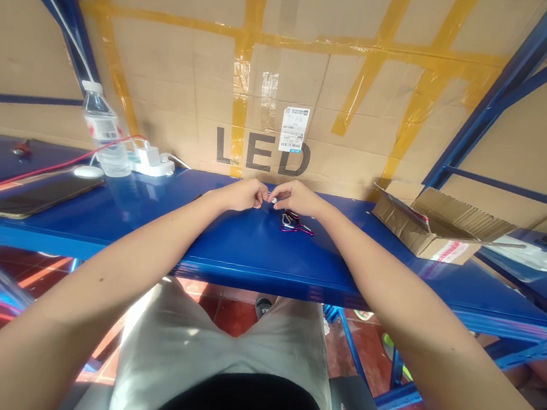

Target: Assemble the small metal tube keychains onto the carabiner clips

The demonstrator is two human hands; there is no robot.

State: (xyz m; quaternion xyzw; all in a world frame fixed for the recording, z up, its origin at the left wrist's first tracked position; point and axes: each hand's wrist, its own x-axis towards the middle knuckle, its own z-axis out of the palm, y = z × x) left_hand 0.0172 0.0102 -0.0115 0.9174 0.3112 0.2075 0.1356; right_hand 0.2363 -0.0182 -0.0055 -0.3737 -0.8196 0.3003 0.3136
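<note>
Both my hands meet over the middle of the blue metal shelf (247, 249). My left hand (247, 195) and my right hand (294, 198) are closed, fingertips pinched together on a small silvery metal piece (270, 198) between them. Just below my right hand lie purple carabiner clips (296, 224) on the shelf, seemingly linked to what I pinch. The small piece is too tiny to name exactly.
A water bottle (104, 132), a white charger block (153, 161) with a red cable (15, 178) and a phone (40, 194) sit at the left. An open cardboard box (432, 226) lies at the right. A taped cardboard wall marked LED (260, 153) backs the shelf.
</note>
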